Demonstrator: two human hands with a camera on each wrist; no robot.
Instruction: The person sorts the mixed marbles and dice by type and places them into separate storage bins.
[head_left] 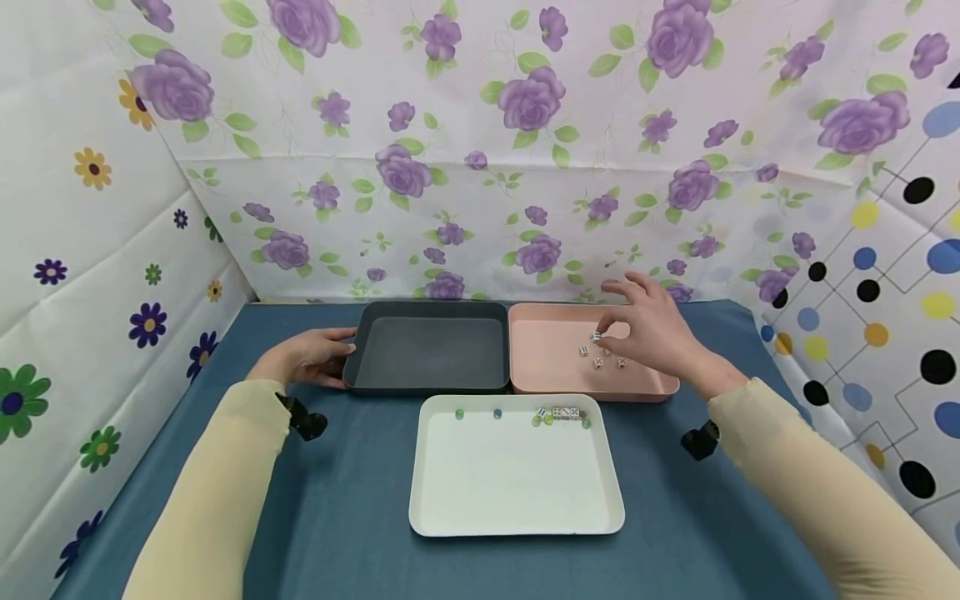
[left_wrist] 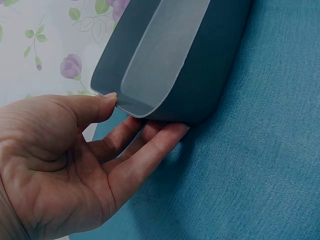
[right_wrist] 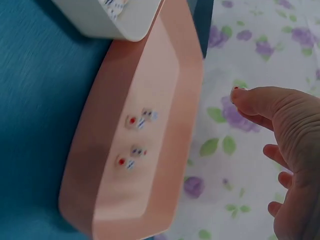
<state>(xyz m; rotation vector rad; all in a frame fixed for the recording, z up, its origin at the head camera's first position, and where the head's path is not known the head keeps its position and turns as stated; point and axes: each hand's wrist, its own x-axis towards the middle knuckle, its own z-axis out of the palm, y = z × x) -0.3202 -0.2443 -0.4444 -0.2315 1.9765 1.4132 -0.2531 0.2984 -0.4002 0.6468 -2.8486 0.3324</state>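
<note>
My right hand pinches a white die between thumb and index finger above the pink tray; its other fingers are spread. In the right wrist view only a sliver of that die shows at the fingertips. Several more dice lie on the pink tray's floor. At the far left, my left hand grips the end of the dark grey tray: the thumb is on the rim, the fingers against the outer wall. Nothing lies in this tray.
A white tray stands in front, nearer to me. Along its far edge sit a group of dice, green glass beads and a blue bead. A blue cloth covers the table, and a flowered curtain hangs behind.
</note>
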